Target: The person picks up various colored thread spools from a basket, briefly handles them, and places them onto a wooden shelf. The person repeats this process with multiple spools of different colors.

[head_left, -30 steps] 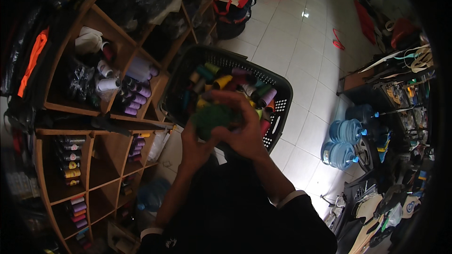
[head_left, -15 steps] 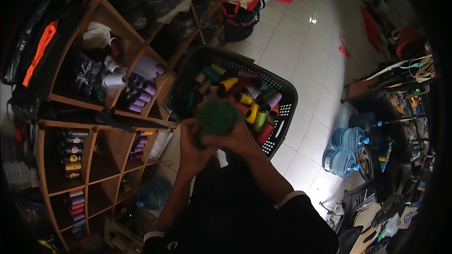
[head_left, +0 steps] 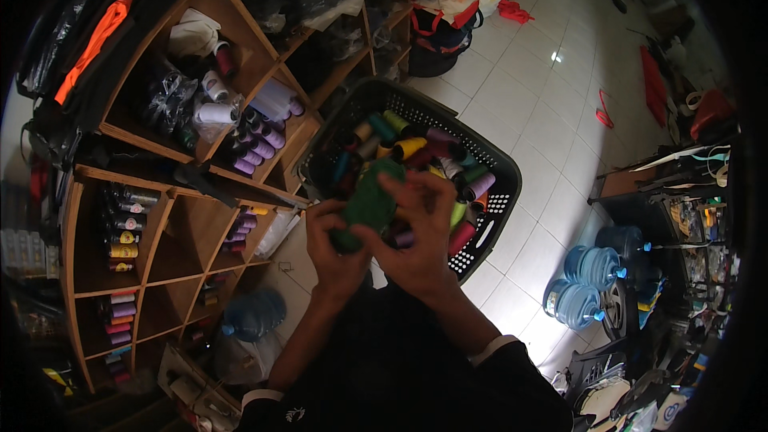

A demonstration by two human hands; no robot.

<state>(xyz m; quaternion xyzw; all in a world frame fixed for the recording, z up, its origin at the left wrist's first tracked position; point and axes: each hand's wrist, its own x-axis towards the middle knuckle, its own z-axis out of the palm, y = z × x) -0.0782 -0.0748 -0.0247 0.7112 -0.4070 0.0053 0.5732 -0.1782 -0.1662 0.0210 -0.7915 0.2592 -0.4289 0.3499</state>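
spool: green thread spool (head_left: 370, 202), held in front of my chest, over the near-left rim of the black laundry basket (head_left: 500, 202)
left hand (head_left: 334, 250): grip wrapped on the spool's lower end from below
right hand (head_left: 418, 234): fingers pinch its right side, thumb across
handling: looks light; wound thread soft, a bit slick, core probably stiff. Best held by the ends, not the winding
around: basket full of mixed-colour spools; wooden shelf (head_left: 172, 228) at left, purple spools (head_left: 260, 148) on it
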